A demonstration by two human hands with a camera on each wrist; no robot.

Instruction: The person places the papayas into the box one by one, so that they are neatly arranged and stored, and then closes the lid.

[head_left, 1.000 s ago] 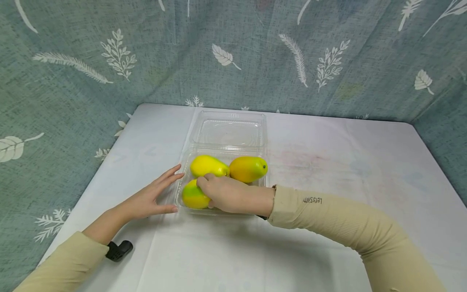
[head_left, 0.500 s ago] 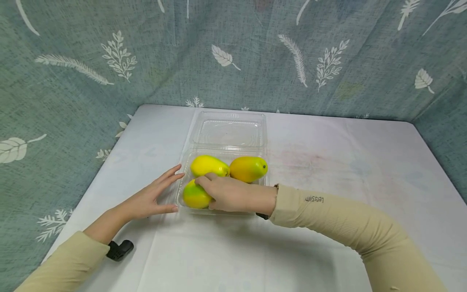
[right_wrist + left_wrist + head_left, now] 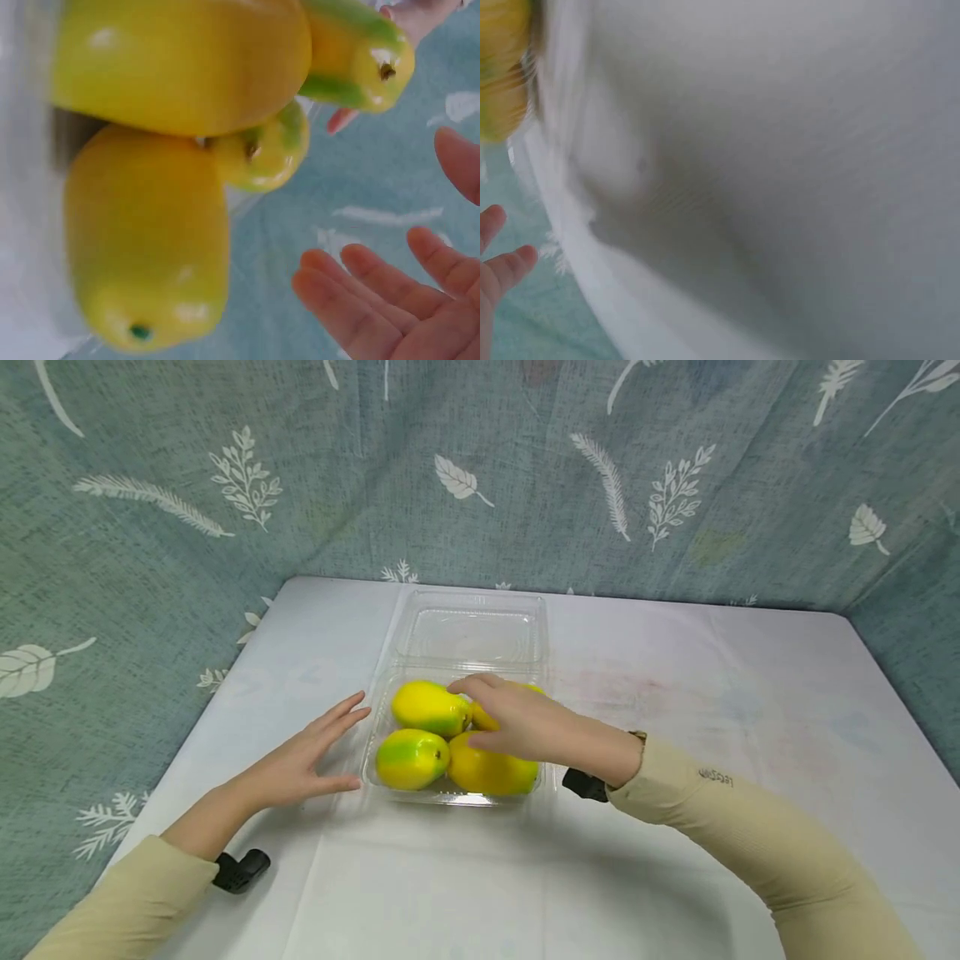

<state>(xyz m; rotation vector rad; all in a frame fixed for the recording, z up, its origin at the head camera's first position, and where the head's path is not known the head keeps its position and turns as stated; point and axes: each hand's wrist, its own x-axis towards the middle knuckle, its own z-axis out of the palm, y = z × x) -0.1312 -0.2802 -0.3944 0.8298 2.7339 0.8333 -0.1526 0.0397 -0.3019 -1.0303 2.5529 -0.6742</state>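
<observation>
Yellow-green mangoes lie in two rows in a clear plastic clamshell box [image 3: 450, 801], its lid [image 3: 471, 631] folded back behind it. In the front row are a left mango [image 3: 411, 762] and a right mango [image 3: 497, 772]. Behind them sit a back left mango [image 3: 426, 707] and a back right one [image 3: 482, 718], which the right hand partly covers. My right hand [image 3: 528, 724] hovers over the box's right half, fingers spread, holding nothing; the right wrist view shows its fingers apart from the fruit. Left of the box, my left hand [image 3: 303, 762] stays spread, not holding anything.
A white cloth [image 3: 645, 827] covers the table. A blue-green curtain [image 3: 525, 485] with white leaf prints hangs along the back and left side. A black wrist camera [image 3: 242, 871] sits under the left wrist, another black one [image 3: 585, 785] at the right wrist.
My right hand has let go of the front left mango and moved right and up, fingers opening. The front right mango, hidden before, now shows. My left hand barely shifts.
</observation>
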